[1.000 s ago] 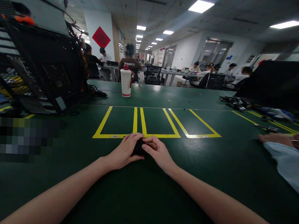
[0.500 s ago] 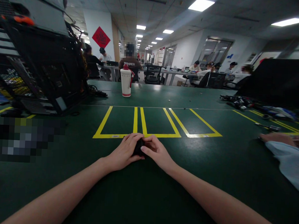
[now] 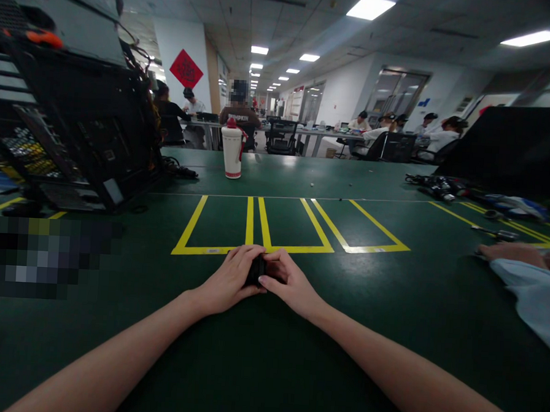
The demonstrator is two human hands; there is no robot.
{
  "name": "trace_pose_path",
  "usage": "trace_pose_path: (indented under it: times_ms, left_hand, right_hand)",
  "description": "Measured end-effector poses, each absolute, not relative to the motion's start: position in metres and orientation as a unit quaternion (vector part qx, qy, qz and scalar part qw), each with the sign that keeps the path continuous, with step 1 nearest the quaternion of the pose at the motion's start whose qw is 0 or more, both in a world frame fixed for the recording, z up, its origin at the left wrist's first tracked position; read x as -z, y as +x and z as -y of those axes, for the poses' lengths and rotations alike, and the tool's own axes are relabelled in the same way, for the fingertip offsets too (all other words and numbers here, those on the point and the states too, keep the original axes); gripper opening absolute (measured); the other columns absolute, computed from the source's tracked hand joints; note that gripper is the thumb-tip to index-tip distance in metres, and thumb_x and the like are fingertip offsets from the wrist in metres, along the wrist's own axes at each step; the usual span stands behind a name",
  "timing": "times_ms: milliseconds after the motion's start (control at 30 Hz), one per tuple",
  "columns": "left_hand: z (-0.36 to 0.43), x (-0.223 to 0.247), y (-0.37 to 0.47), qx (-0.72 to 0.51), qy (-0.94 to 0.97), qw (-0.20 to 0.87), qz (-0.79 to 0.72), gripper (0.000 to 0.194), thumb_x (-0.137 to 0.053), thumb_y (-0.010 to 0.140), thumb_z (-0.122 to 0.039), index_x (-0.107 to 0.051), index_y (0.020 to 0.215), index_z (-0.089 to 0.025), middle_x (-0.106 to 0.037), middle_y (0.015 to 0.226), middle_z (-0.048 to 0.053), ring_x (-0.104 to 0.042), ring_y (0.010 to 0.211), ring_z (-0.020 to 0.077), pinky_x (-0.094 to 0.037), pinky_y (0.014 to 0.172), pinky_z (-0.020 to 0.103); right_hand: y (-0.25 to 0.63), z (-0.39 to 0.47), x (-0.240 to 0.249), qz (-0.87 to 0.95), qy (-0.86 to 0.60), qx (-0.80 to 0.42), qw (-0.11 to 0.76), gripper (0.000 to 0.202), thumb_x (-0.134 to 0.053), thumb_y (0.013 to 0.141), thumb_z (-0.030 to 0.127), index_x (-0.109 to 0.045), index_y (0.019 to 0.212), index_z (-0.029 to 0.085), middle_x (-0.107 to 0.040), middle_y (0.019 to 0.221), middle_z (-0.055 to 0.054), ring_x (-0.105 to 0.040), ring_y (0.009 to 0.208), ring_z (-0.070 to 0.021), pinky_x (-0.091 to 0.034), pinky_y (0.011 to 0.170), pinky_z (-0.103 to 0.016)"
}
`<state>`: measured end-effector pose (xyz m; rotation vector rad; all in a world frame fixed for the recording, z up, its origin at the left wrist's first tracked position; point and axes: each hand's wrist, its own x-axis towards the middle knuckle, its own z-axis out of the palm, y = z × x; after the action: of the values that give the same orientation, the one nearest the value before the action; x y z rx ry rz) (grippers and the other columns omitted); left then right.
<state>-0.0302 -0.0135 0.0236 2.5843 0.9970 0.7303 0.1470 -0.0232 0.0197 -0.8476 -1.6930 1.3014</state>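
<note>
A small black object point(image 3: 255, 271) is between my two hands, just below the yellow tape outlines point(image 3: 291, 249) on the green table point(image 3: 267, 359). My left hand point(image 3: 232, 279) is wrapped round its left side, fingers over the top and thumb beneath. From the right, my right hand point(image 3: 291, 282) holds the same object, with thumb and fingers bent against it. Much of the object is hidden by the fingers, so its exact shape cannot be made out.
A white bottle with a red lid point(image 3: 232, 149) stands beyond the tape. At left is an open black computer case point(image 3: 85, 128) with cables. Tools and cables point(image 3: 435, 187) lie at right, near another person's hands and pale blue sleeve point(image 3: 528, 293). People sit at desks behind.
</note>
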Motion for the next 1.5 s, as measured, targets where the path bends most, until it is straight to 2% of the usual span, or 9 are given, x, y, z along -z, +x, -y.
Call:
trace_pose_path:
  times_ms: [167, 333, 533, 733, 933, 1167, 1333, 1500]
  left_hand:
    - [0.011, -0.02, -0.028, -0.263, 0.891, 0.135, -0.344, 0.065, -0.061, 0.074, -0.028, -0.022, 0.125, -0.025, -0.038, 0.122, 0.007, -0.035, 0.116, 0.0256, -0.029, 0.098, 0.048]
    - [0.013, -0.021, -0.029, -0.261, 0.89, 0.139, -0.347, 0.065, -0.061, 0.075, -0.027, -0.021, 0.126, -0.024, -0.037, 0.123, 0.007, -0.034, 0.116, 0.0248, -0.029, 0.099, 0.047]
    - [0.014, -0.02, -0.03, -0.256, 0.894, 0.133, -0.344, 0.063, -0.059, 0.076, -0.024, -0.021, 0.126, -0.025, -0.036, 0.124, 0.007, -0.034, 0.116, 0.0247, -0.03, 0.098, 0.047]
    - [0.015, -0.023, -0.03, -0.254, 0.895, 0.127, -0.345, 0.065, -0.06, 0.075, -0.026, -0.021, 0.126, -0.024, -0.036, 0.124, 0.007, -0.034, 0.116, 0.0246, -0.029, 0.099, 0.046]
    - [0.014, -0.024, -0.029, -0.25, 0.894, 0.128, -0.349, 0.065, -0.06, 0.075, -0.027, -0.02, 0.127, -0.024, -0.037, 0.123, 0.007, -0.034, 0.116, 0.0238, -0.029, 0.099, 0.046]
    - [0.019, -0.027, -0.031, -0.238, 0.895, 0.118, -0.357, 0.062, -0.058, 0.077, -0.024, -0.02, 0.126, -0.023, -0.037, 0.124, 0.008, -0.034, 0.116, 0.0241, -0.031, 0.098, 0.046]
    - [0.022, -0.032, -0.032, -0.231, 0.891, 0.128, -0.37, 0.061, -0.057, 0.077, -0.026, -0.02, 0.126, -0.023, -0.037, 0.125, 0.009, -0.035, 0.117, 0.025, -0.033, 0.097, 0.046]
    - [0.021, -0.032, -0.032, -0.231, 0.891, 0.134, -0.368, 0.062, -0.057, 0.077, -0.027, -0.019, 0.126, -0.024, -0.036, 0.125, 0.009, -0.035, 0.117, 0.0263, -0.033, 0.096, 0.048]
  right_hand:
    - [0.146, 0.02, -0.017, 0.659, -0.341, -0.518, 0.426, 0.015, -0.05, 0.08, 0.025, -0.048, 0.094, 0.021, -0.052, 0.096, -0.001, -0.053, 0.094, -0.0147, -0.044, 0.085, -0.033]
    - [0.147, 0.018, -0.018, 0.655, -0.381, -0.52, 0.396, 0.023, -0.05, 0.08, 0.029, -0.047, 0.101, 0.021, -0.052, 0.102, -0.003, -0.051, 0.099, -0.0169, -0.04, 0.09, -0.038]
    - [0.148, 0.023, -0.021, 0.68, -0.34, -0.521, 0.388, 0.027, -0.057, 0.075, 0.025, -0.045, 0.1, 0.022, -0.051, 0.102, -0.002, -0.051, 0.099, -0.016, -0.042, 0.088, -0.035]
    - [0.147, 0.019, -0.016, 0.67, -0.351, -0.51, 0.409, 0.014, -0.048, 0.081, 0.029, -0.048, 0.093, 0.022, -0.052, 0.095, -0.001, -0.053, 0.093, -0.0148, -0.043, 0.084, -0.034]
    - [0.148, 0.02, -0.022, 0.669, -0.383, -0.509, 0.383, 0.023, -0.048, 0.081, 0.028, -0.046, 0.103, 0.021, -0.051, 0.104, -0.004, -0.051, 0.098, -0.0169, -0.043, 0.087, -0.037]
    - [0.147, 0.025, -0.024, 0.694, -0.339, -0.501, 0.389, 0.025, -0.055, 0.076, 0.022, -0.045, 0.099, 0.023, -0.051, 0.101, -0.001, -0.051, 0.099, -0.0153, -0.041, 0.09, -0.036]
    - [0.146, 0.025, -0.024, 0.688, -0.334, -0.515, 0.388, 0.018, -0.048, 0.081, 0.025, -0.046, 0.099, 0.022, -0.051, 0.1, -0.001, -0.052, 0.097, -0.015, -0.044, 0.086, -0.034]
    - [0.147, 0.023, -0.024, 0.682, -0.37, -0.515, 0.364, 0.024, -0.048, 0.082, 0.027, -0.045, 0.105, 0.021, -0.051, 0.105, -0.003, -0.05, 0.101, -0.0164, -0.041, 0.091, -0.037]
